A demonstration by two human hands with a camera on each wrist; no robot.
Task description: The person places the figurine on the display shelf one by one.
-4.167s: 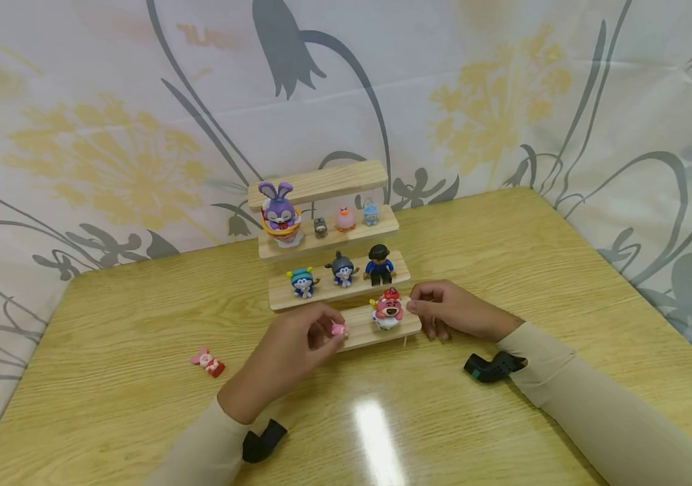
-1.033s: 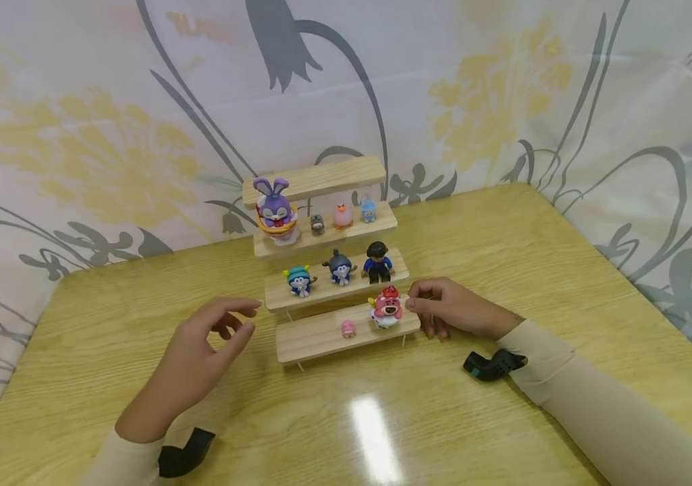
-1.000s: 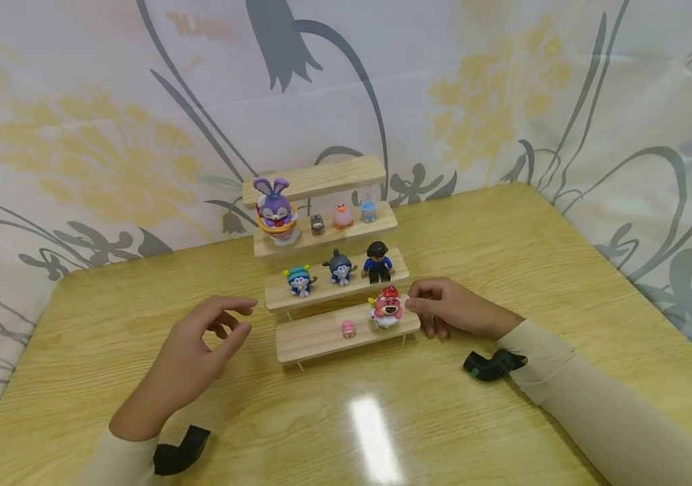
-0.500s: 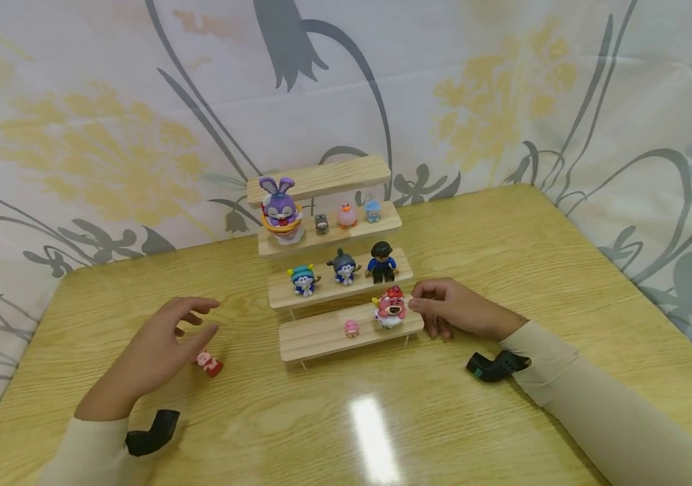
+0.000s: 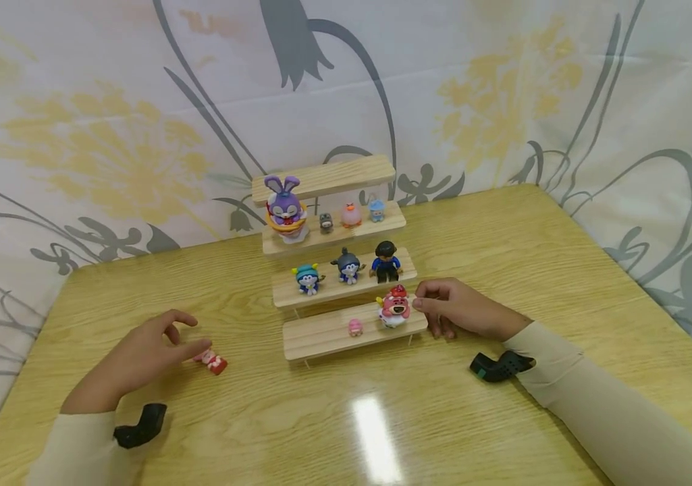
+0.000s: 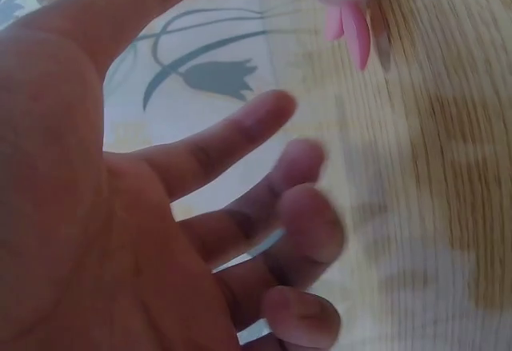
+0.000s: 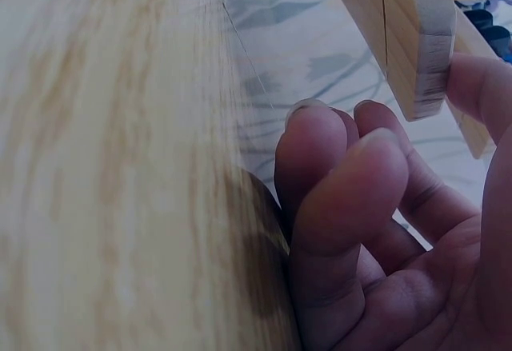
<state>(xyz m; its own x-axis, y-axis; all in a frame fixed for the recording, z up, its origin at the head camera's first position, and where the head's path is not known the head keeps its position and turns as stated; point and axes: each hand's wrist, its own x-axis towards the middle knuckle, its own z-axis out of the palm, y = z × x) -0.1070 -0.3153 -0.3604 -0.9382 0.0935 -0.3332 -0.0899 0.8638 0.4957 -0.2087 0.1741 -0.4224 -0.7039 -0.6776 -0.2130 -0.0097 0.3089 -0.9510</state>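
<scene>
In the head view my left hand (image 5: 145,351) hovers over the left of the table, fingers spread and loosely bent. Its thumb partly covers a small pink pig-like figurine (image 5: 217,364) with a red lower part, lying on the tabletop. Pink ears of this figurine (image 6: 352,27) show at the top of the left wrist view, apart from the fingers. My right hand (image 5: 464,310) is at the right end of the bottom shelf board (image 5: 315,337). Its thumb touches the board's end (image 7: 434,55), while the other fingers curl loosely near the table. A pink bear figurine (image 5: 394,309) sits beside that thumb.
The tiered wooden display stand (image 5: 327,177) bears several figurines, including a purple rabbit (image 5: 285,210), a dark-haired figure in blue (image 5: 386,262) and a tiny pink figurine (image 5: 354,328). Behind the wooden table (image 5: 260,425) hangs a flower-patterned cloth (image 5: 200,135).
The left hand set the tiny pink figurine down on the bottom board, let go, and moved left to the pig-like figurine. The right hand stayed at the board's end.
</scene>
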